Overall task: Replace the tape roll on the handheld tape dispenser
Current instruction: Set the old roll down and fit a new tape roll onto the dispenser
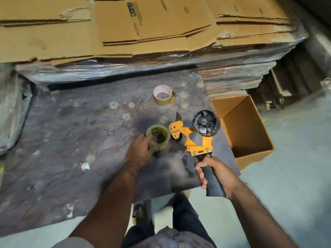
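My right hand [214,173] grips the black handle of a yellow handheld tape dispenser [194,138], held upright above the table's right edge. Its black roll hub [206,122] is bare, with no tape on it. My left hand [140,152] is closed on a clear tape roll [158,136] with a greenish core, resting on or just above the table, left of the dispenser's yellow front plate. A second roll [162,95], tan with a white core, lies flat farther back on the table.
The work surface is a stained grey-purple table [80,140]. Flattened cardboard sheets [143,27] are stacked on wrapped bundles behind it. An open empty cardboard box [247,133] stands on the floor at the right of the table.
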The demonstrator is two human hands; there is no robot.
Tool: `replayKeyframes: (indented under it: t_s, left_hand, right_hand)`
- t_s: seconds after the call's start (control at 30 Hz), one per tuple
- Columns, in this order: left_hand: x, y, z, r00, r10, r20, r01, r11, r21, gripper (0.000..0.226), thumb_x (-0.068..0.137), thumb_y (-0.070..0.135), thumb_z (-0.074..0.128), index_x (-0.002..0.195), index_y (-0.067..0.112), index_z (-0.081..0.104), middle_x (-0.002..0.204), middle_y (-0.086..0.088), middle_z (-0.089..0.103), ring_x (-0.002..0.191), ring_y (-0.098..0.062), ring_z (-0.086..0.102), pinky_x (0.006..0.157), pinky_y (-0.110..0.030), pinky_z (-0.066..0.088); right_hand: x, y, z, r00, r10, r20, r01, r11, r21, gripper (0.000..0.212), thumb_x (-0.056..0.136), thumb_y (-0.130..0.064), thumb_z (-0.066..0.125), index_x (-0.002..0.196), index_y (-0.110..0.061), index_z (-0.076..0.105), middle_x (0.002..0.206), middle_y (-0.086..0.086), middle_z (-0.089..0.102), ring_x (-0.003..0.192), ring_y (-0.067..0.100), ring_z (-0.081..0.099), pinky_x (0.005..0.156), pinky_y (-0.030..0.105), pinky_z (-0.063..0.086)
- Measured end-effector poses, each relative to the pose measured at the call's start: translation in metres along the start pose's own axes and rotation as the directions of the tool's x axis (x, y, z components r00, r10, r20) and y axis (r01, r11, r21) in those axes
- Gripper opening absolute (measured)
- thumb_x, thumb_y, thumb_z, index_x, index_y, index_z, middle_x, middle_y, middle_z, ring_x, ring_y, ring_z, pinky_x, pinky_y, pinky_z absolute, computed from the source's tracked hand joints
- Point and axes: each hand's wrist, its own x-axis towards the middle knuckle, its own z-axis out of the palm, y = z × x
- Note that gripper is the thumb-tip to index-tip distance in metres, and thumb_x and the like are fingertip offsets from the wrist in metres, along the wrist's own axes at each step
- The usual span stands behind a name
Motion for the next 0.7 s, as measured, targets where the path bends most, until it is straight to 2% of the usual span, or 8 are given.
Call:
replayKeyframes:
  t_s: [0.1,0.17,0.27,0.37,0.43,0.5,0.63,0.7]
  left_hand:
    - [-0.022,-0.007,-0.033,0.988,-0.048,-0.144,0.01,0.967,-0.256,0.035,0.077,0.044,0.078,0.102,0.024,0.064,0.1,-0.002,0.063,0.092,-0.026,0.059,0.079,-0.037,0.049]
    - [-0.028,0.001,-0.067,0.971,-0.06,-0.233,-0.034,0.924,-0.38,0.035,0.072,0.049,0.081,0.094,0.028,0.064,0.086,0.006,0.063,0.079,-0.017,0.06,0.072,-0.032,0.052]
    - [-0.032,0.022,-0.125,0.949,-0.091,-0.302,-0.083,0.852,-0.517,0.032,0.067,0.034,0.091,0.086,0.03,0.065,0.066,0.016,0.059,0.059,0.006,0.053,0.062,-0.015,0.044]
    - [-0.035,0.044,-0.173,0.944,-0.073,-0.321,-0.135,0.804,-0.579,0.032,0.067,0.024,0.092,0.087,0.029,0.067,0.058,0.019,0.059,0.052,0.008,0.052,0.059,-0.009,0.042]
    - [-0.039,0.062,-0.198,0.94,-0.035,-0.34,-0.181,0.792,-0.583,0.032,0.07,0.02,0.09,0.095,0.022,0.071,0.061,0.017,0.064,0.055,0.006,0.057,0.064,-0.014,0.052]
    - [-0.043,0.081,-0.213,0.942,-0.007,-0.335,-0.205,0.78,-0.592,0.033,0.074,0.017,0.088,0.102,0.021,0.071,0.071,0.007,0.072,0.064,-0.006,0.069,0.074,-0.028,0.062]
    - [-0.054,0.118,-0.225,0.956,0.044,-0.291,-0.234,0.713,-0.661,0.038,0.076,0.005,0.085,0.101,0.027,0.067,0.078,-0.009,0.076,0.073,-0.026,0.076,0.077,-0.046,0.064]
    - [-0.057,0.134,-0.226,0.962,0.086,-0.259,-0.244,0.697,-0.674,0.039,0.075,0.002,0.084,0.103,0.024,0.067,0.078,-0.011,0.076,0.075,-0.029,0.077,0.077,-0.05,0.063]
  right_hand:
    - [-0.018,0.016,0.028,1.0,-0.027,-0.004,0.027,1.0,-0.006,0.018,0.067,-0.017,0.067,0.073,-0.001,0.058,0.059,0.017,0.049,0.04,0.026,0.043,0.043,0.031,0.044]
    - [-0.027,0.02,0.044,0.998,-0.058,-0.001,0.058,0.998,0.005,0.017,0.067,-0.016,0.066,0.072,-0.002,0.058,0.06,0.017,0.048,0.04,0.025,0.043,0.042,0.03,0.044]
    - [-0.038,0.017,0.064,0.994,-0.113,-0.002,0.113,0.993,0.047,0.01,0.07,-0.013,0.062,0.071,-0.004,0.06,0.06,0.015,0.047,0.038,0.022,0.043,0.039,0.029,0.044]
    - [-0.045,0.007,0.076,0.986,-0.163,0.032,0.16,0.984,0.077,0.012,0.071,-0.013,0.061,0.072,-0.003,0.057,0.058,0.012,0.048,0.038,0.019,0.043,0.037,0.029,0.045]
    - [-0.047,-0.001,0.081,0.979,-0.198,0.058,0.192,0.978,0.085,0.012,0.073,-0.013,0.061,0.073,-0.002,0.057,0.059,0.011,0.048,0.038,0.018,0.044,0.038,0.028,0.046]
    - [-0.049,-0.01,0.082,0.973,-0.22,0.074,0.213,0.973,0.092,0.011,0.074,-0.013,0.06,0.073,-0.003,0.057,0.06,0.011,0.049,0.038,0.018,0.045,0.038,0.029,0.046]
    - [-0.048,-0.026,0.082,0.968,-0.234,0.089,0.226,0.97,0.094,0.009,0.073,-0.013,0.059,0.069,-0.005,0.059,0.057,0.009,0.05,0.038,0.017,0.046,0.038,0.028,0.047]
    - [-0.048,-0.031,0.08,0.967,-0.238,0.087,0.23,0.969,0.09,0.011,0.077,-0.011,0.057,0.068,-0.006,0.06,0.057,0.008,0.051,0.038,0.017,0.046,0.038,0.028,0.047]
